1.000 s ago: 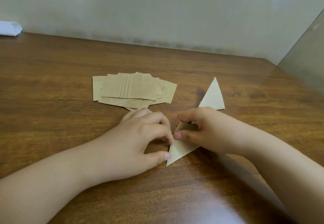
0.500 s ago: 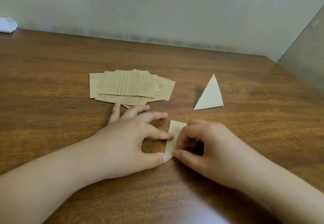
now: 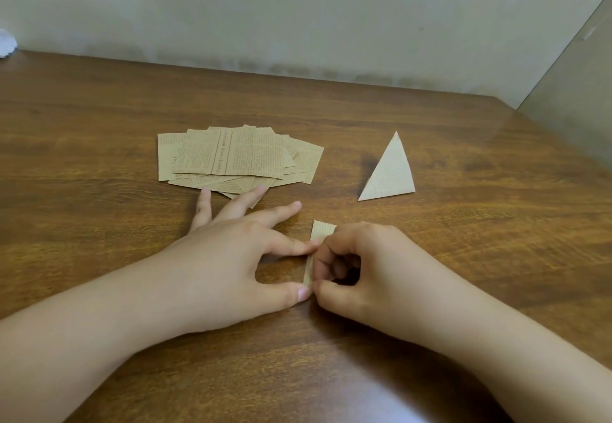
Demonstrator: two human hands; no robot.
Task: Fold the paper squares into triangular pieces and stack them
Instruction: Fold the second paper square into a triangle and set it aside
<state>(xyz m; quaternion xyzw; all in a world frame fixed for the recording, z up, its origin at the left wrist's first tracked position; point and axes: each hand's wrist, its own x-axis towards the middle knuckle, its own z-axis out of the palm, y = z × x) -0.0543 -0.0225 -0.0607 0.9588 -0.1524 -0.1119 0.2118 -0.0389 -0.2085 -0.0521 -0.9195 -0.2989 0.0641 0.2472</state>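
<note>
A small folded piece of tan printed paper [image 3: 320,231] lies on the wooden table [image 3: 463,257] between my hands. My left hand [image 3: 238,257] pinches its left edge with thumb and forefinger, the other fingers spread flat. My right hand [image 3: 361,267] curls over the piece and pinches its lower end; most of the paper is hidden under these fingers. A loose pile of unfolded paper squares [image 3: 238,157] sits just beyond my left hand. One folded triangle [image 3: 389,171] lies to the right of the pile.
The table meets a pale wall at the back and an angled panel [image 3: 576,98] at the right. A white crumpled object [image 3: 6,41] sits at the far left edge.
The paper went from a long triangle to a narrower folded piece. My right hand moved down over it, and my left fingers spread out toward the pile.
</note>
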